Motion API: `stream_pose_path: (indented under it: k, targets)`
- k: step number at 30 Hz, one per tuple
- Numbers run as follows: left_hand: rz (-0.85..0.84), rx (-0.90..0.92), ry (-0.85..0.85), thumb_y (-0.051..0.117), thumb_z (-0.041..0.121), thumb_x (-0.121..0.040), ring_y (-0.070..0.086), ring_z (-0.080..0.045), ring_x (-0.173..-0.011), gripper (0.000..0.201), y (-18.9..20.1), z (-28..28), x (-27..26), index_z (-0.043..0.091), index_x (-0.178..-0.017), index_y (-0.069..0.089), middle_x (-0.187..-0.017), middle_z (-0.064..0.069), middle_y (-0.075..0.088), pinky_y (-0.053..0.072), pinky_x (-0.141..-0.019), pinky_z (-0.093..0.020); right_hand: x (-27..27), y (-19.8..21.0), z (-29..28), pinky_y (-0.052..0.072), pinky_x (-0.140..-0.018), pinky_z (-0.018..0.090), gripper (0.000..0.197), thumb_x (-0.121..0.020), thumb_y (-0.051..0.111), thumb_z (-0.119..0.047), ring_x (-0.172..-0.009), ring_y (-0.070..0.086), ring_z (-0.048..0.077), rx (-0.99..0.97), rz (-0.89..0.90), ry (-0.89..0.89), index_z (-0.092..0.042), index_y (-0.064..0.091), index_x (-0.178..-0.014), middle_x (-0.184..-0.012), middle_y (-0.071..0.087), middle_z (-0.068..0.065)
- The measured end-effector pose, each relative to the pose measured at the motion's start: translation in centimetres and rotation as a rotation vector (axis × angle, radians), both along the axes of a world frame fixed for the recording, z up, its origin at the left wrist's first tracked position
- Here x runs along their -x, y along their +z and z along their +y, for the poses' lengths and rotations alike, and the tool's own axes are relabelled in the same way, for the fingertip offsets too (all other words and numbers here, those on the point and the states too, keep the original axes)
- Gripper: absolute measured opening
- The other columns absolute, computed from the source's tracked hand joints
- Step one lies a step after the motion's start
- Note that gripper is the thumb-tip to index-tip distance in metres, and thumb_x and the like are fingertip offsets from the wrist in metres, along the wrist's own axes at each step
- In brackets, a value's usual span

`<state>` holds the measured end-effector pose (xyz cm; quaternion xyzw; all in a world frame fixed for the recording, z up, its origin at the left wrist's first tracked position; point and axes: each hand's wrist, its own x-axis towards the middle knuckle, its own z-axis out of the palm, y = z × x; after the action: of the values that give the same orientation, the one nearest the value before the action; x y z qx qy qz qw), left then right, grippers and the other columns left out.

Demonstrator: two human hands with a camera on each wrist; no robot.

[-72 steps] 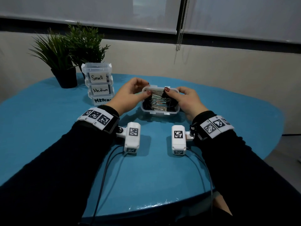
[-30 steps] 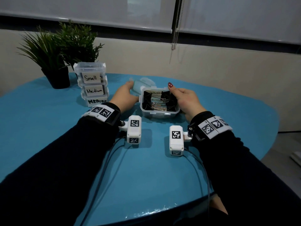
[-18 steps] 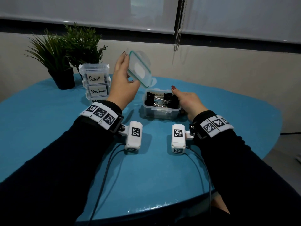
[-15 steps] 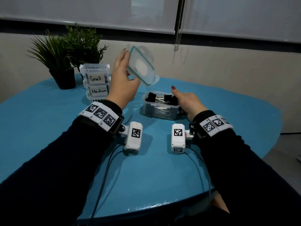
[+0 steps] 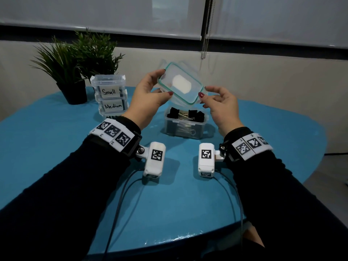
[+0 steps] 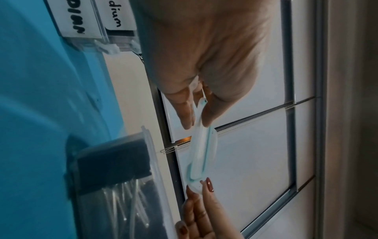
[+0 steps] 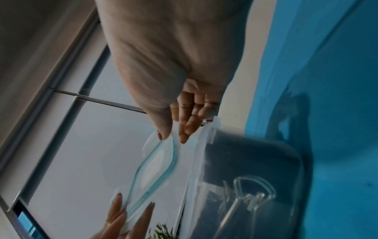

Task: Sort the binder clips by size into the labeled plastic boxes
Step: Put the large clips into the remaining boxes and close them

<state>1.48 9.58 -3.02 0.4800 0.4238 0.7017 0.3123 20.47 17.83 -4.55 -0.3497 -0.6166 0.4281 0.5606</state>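
Observation:
A clear plastic box (image 5: pixel 185 127) full of black binder clips (image 5: pixel 174 113) stands open on the blue table. Above it both hands hold its clear lid (image 5: pixel 181 84) with a green seal. My left hand (image 5: pixel 150 95) pinches the lid's left end (image 6: pixel 201 113) between thumb and fingers. My right hand (image 5: pixel 216 102) pinches its right corner (image 7: pixel 174 137). The wrist views show the box (image 6: pixel 114 161) (image 7: pixel 251 177) just under the lid. Three stacked lidded boxes (image 5: pixel 111 97) labeled "Small" and "Medium" stand behind on the left; the bottom label is partly hidden by my left wrist.
Two potted green plants (image 5: pixel 75 61) stand at the table's back left, beside the stacked boxes. A bead chain (image 5: pixel 206 31) hangs from the window blind behind. The rounded table edge (image 5: pixel 188 236) runs close in front of me. Cables trail from both wrist cameras.
The left hand lifted the lid off the clip box and raised it. The right hand left the box's side and came up to take the lid's right corner.

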Motion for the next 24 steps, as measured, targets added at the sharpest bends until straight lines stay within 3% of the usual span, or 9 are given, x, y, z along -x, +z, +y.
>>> stream_pose_path:
  k: [3, 5, 8, 11, 15, 17, 20, 22, 24]
  targets:
    - [-0.094, -0.017, -0.059, 0.051, -0.025, -0.083, 0.064, -0.018, -0.108, 0.053, 0.6, -0.3, -0.1, 0.01, -0.123, 0.055, -0.132, -0.006, 0.058, 0.058, -0.086, -0.035, 0.0, 0.1, 0.0, 0.049, -0.054, 0.019, 0.042, -0.088, 0.075, -0.013, -0.067, 0.067, 0.009, 0.052, 0.04, 0.036, -0.008, 0.06, -0.126, -0.074, 0.071, 0.002]
    - [-0.125, -0.008, -0.079, 0.053, -0.019, -0.087, 0.064, -0.015, -0.108, 0.044, 1.0, -0.5, -0.1, 0.016, -0.113, 0.058, -0.128, -0.004, 0.063, 0.055, -0.085, -0.035, 0.1, 0.2, 0.0, 0.05, -0.053, 0.021, 0.037, -0.089, 0.073, -0.007, -0.066, 0.067, 0.01, 0.071, 0.099, 0.057, -0.003, 0.063, -0.124, -0.078, 0.071, 0.005]
    - [-0.106, 0.077, -0.038, 0.064, 0.019, -0.096, 0.06, -0.013, -0.113, 0.011, 1.3, -0.7, -0.1, 0.021, -0.106, 0.063, -0.123, -0.002, 0.068, 0.045, -0.099, -0.043, -0.1, 0.3, 0.0, 0.051, -0.052, 0.021, 0.018, -0.09, 0.07, -0.002, -0.064, 0.065, 0.012, 0.024, 0.177, 0.043, -0.006, 0.069, -0.107, -0.08, 0.072, 0.002]
    - [-0.175, 0.168, -0.015, 0.051, 0.057, -0.097, 0.059, -0.017, -0.121, 0.042, 1.3, -0.7, 0.1, 0.019, -0.105, 0.066, -0.118, 0.002, 0.069, 0.043, -0.103, -0.047, -0.4, 0.6, -0.1, 0.054, -0.053, 0.023, 0.014, -0.09, 0.069, -0.001, -0.069, 0.068, 0.017, -0.045, 0.205, 0.039, -0.011, 0.07, -0.1, -0.088, 0.072, 0.005]
    - [-0.236, 0.303, -0.031, 0.044, 0.076, -0.089, 0.068, -0.019, -0.109, 0.064, 1.1, -0.4, 0.7, 0.017, -0.087, 0.069, -0.102, -0.002, 0.073, 0.052, -0.091, -0.042, -0.6, 0.7, -0.2, 0.059, -0.069, 0.032, 0.025, -0.085, 0.065, 0.013, -0.075, 0.072, 0.02, -0.06, 0.235, 0.017, -0.011, 0.07, -0.089, -0.088, 0.071, 0.008]
    - [-0.191, 0.368, -0.022, 0.056, 0.067, -0.089, 0.073, -0.015, -0.091, 0.05, 1.0, -0.4, 0.5, 0.018, -0.086, 0.065, -0.089, 0.0, 0.073, 0.056, -0.075, -0.031, -0.5, 0.7, -0.2, 0.059, -0.071, 0.032, 0.031, -0.081, 0.06, 0.018, -0.074, 0.071, 0.017, -0.054, 0.241, 0.009, -0.01, 0.072, -0.083, -0.087, 0.071, 0.009]
    - [-0.158, 0.414, 0.021, 0.066, 0.035, -0.095, 0.062, -0.007, -0.053, 0.02, 0.7, -0.2, 0.0, 0.017, -0.087, 0.062, -0.069, 0.002, 0.061, 0.041, -0.047, -0.018, -0.7, 0.9, -0.3, 0.055, -0.056, 0.028, 0.036, -0.08, 0.048, 0.016, -0.066, 0.066, 0.017, 0.027, 0.283, -0.038, -0.01, 0.072, -0.073, -0.079, 0.071, 0.006]
    - [-0.116, 0.434, 0.051, 0.068, 0.027, -0.095, 0.052, -0.005, -0.043, 0.019, 0.3, 0.1, 0.0, 0.014, -0.084, 0.061, -0.061, 0.002, 0.056, 0.037, -0.04, -0.017, -0.9, 1.1, -0.1, 0.047, -0.047, 0.026, 0.032, -0.078, 0.046, 0.01, -0.056, 0.058, 0.017, 0.117, 0.326, -0.105, -0.009, 0.07, -0.069, -0.076, 0.069, 0.006]
    - [-0.047, 0.43, 0.073, 0.07, 0.028, -0.094, 0.05, -0.004, -0.042, 0.02, -0.2, 0.3, 0.1, 0.012, -0.084, 0.062, -0.056, 0.004, 0.056, 0.038, -0.04, -0.017, -1.0, 0.9, 0.1, 0.037, -0.044, 0.024, 0.016, -0.08, 0.06, 0.001, -0.045, 0.049, 0.016, 0.205, 0.31, -0.145, -0.009, 0.066, -0.07, -0.073, 0.063, 0.007]
